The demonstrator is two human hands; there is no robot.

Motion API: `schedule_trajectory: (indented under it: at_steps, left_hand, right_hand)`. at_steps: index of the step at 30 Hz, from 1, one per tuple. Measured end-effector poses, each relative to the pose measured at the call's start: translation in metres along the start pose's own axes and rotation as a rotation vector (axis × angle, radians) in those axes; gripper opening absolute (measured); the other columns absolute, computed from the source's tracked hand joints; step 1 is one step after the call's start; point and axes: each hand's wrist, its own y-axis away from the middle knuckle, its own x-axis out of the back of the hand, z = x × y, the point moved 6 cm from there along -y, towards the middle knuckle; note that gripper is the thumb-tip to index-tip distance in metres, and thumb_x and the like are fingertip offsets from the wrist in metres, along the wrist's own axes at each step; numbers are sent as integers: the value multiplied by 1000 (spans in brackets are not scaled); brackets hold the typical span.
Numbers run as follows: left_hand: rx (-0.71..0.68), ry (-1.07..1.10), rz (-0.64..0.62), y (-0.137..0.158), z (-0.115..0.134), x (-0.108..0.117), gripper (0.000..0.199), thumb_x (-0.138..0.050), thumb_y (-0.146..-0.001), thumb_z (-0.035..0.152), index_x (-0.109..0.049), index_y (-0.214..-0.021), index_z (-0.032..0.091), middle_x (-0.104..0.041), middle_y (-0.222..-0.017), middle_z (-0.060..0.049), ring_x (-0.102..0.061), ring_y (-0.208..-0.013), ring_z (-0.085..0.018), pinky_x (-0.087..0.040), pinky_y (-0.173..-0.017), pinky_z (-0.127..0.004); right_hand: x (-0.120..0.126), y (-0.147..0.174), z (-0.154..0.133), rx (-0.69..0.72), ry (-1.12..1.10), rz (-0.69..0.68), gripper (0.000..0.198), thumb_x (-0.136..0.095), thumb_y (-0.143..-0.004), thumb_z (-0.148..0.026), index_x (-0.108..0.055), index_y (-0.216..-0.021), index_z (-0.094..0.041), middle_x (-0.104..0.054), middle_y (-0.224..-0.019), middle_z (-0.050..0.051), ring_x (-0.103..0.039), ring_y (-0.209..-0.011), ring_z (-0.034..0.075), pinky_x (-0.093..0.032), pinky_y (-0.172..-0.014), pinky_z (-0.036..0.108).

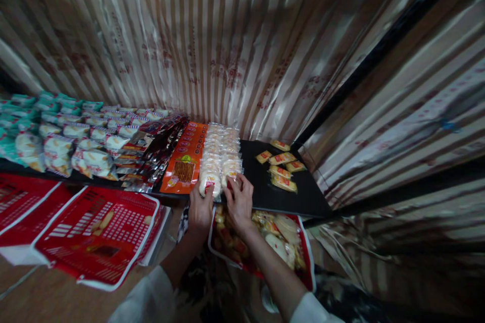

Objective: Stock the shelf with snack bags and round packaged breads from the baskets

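Note:
Two rows of clear-wrapped round white rice crackers stand side by side on a black shelf. At the front end of the left row, my left hand has its fingers and thumb closed on a rice cracker packet. My right hand is beside it, fingers bent and pinched on the front packet of the right row, which they partly cover. Just left of the rows lies a flat orange snack bag. Several small yellow-wrapped snacks lie loose on the shelf's right part.
A red basket of mixed wrapped snacks sits below the shelf edge, under my forearms. Another red basket stands at lower left. Dark brown packets, white packets and green packets fill the shelf's left. Striped sheeting hangs behind.

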Motion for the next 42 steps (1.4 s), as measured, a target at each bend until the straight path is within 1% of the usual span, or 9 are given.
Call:
schedule_trajectory:
  at_steps: [3,5,9,17,25,30,36,40,42]
  left_hand:
    - [11,-40,7,-3,1,-2,33,-46,-88,21,-59,-118,20,-40,-129,-16,-42,-120,-30,-44,-95,-46]
    - [8,-55,12,-5,1,-3,33,-46,-87,21,-58,-118,19,-40,-127,-16,-42,-120,-31,-44,-95,-46]
    - [8,-61,-4,-9,1,-8,33,-46,-87,20,-57,-118,17,-38,-126,-18,-42,-119,-31,-44,-93,-44]
    - [47,-22,-22,-20,8,-3,32,-44,-86,16,-56,-116,17,-39,-125,-16,-42,-119,-30,-43,-95,-46]
    - [47,-6,-12,-23,8,-7,32,-44,-87,19,-55,-117,16,-39,-125,-17,-41,-119,-30,-42,-96,-47]
    - [-5,26,59,-18,8,-6,34,-42,-88,19,-56,-118,15,-33,-131,-18,-37,-122,-33,-42,-95,-48]
    - [-71,52,75,-7,7,-6,38,-43,-87,17,-51,-124,15,-32,-134,-19,-36,-124,-34,-47,-89,-46]
    - [-133,4,55,10,21,0,36,-44,-86,17,-53,-120,11,-35,-133,-20,-34,-126,-33,-43,-95,-48]
    - [-186,7,31,25,32,-1,32,-43,-87,17,-58,-114,12,-42,-127,-19,-39,-123,-31,-43,-95,-48]
  right_hand:
    - [-4,1,18,30,34,38,38,-44,-90,-33,-53,-126,-26,-30,-144,10,-28,-130,30,-33,-101,52]
    - [-10,1,29,11,48,15,41,-43,-90,-35,-49,-130,-26,-26,-147,11,-25,-132,31,-33,-100,52]
    - [-18,2,38,-14,64,-15,44,-42,-90,-37,-45,-132,-28,-30,-145,11,-29,-130,29,-36,-98,50]
    - [-18,3,32,-72,163,-61,47,-41,-90,-40,-44,-135,-26,-39,-140,14,-38,-124,31,-40,-93,47]
    - [-19,1,30,-98,209,-98,49,-40,-90,-40,-40,-137,-25,-44,-136,13,-42,-123,29,-37,-96,42]
    - [-19,3,31,-103,212,-87,48,-41,-91,-39,-41,-137,-24,-44,-137,13,-41,-124,27,-36,-98,42]
    - [-20,0,34,-118,146,-80,43,-35,-93,-34,-41,-136,-33,-40,-141,10,-39,-126,27,-38,-96,44]
    - [-7,6,35,-118,-14,13,46,-33,-93,-34,-38,-138,-25,-34,-144,13,-33,-130,26,-36,-100,46]
    - [5,20,37,-90,-95,71,46,-33,-93,-32,-39,-137,-20,-40,-139,13,-36,-129,24,-35,-102,44]
